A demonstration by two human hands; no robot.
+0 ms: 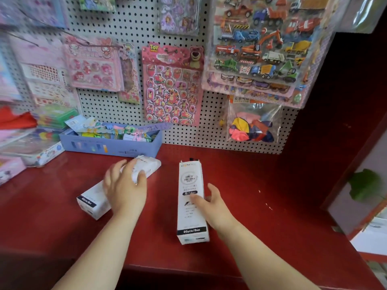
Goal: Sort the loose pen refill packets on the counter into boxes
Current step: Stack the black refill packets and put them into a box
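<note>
Two long white refill boxes lie on the red counter. The left box points diagonally toward the back right, with a crinkled white packet at its far end. My left hand lies on top of that box, fingers spread and blurred over the packet. The right box lies lengthwise, its far end open. My right hand grips it from the right side, thumb on the top face.
A blue tray full of small colourful items stands against the pegboard behind the left box. Stacked stationery sits at the far left. Sticker sheets and a balloon bag hang above. The counter's front edge runs below my forearms.
</note>
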